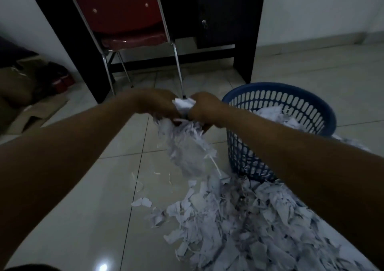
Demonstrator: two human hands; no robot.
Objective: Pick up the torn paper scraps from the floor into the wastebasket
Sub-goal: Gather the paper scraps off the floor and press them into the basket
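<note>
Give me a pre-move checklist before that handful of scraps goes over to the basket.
1. Left hand and right hand grip the bundle of scraps: ok.
2. Bundle held tight: not ok, strips trail loose below.
3. Bundle above the wastebasket: not ok, it hangs left of the rim.
4. Room in the wastebasket: ok, paper sits below the rim.
5. Wastebasket upright: ok.
6. Floor pile gone: not ok.

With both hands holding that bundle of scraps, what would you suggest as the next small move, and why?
Probably carry the bundle of scraps rightward over the blue wastebasket and let go. Left hand and right hand hold it above the floor, left of the rim, and loose pieces hang below.
</note>
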